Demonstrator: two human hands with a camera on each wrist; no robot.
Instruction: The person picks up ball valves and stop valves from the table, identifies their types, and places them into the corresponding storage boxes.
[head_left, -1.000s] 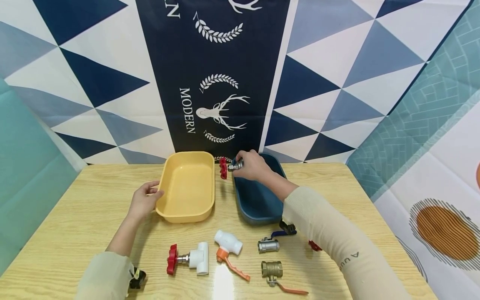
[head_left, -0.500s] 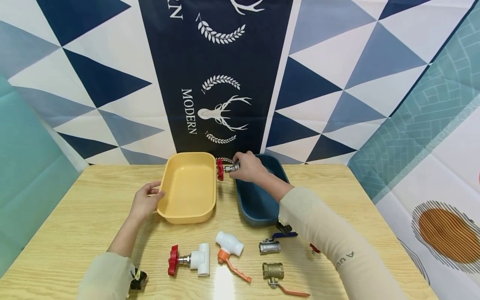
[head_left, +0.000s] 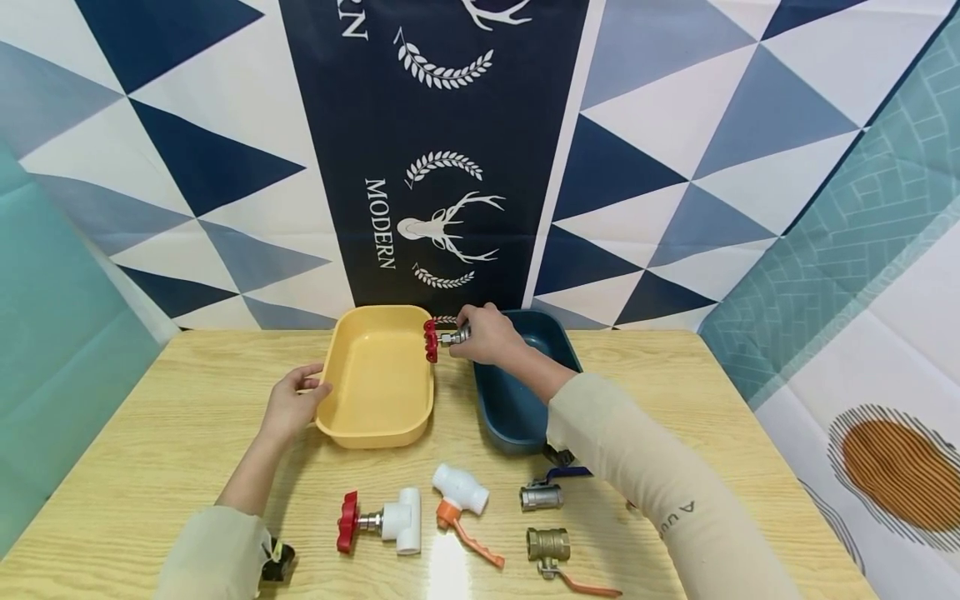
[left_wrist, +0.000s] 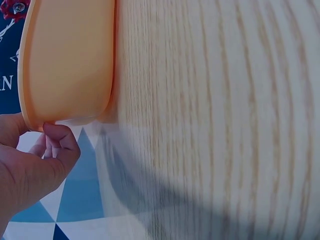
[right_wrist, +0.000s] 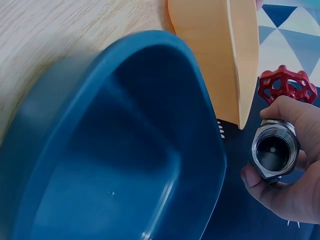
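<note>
Your right hand [head_left: 491,333] grips a steel valve [head_left: 442,337] with a red wheel, held over the far right rim of the yellow tray [head_left: 378,421], between it and the blue tray [head_left: 498,425]. Your left hand [head_left: 288,406] pinches the yellow tray's left rim. Near you on the counter [head_left: 150,433] lie four more valves.

From the left wrist, your left hand [left_wrist: 30,170] has fingers curled under the yellow tray's [left_wrist: 65,60] edge, thumb on top.

From the right wrist, your right hand [right_wrist: 290,175] wraps the valve [right_wrist: 275,150], its open threaded end facing the camera, wheel beside the yellow tray [right_wrist: 220,50]; the blue tray [right_wrist: 115,150] sits left.
</note>
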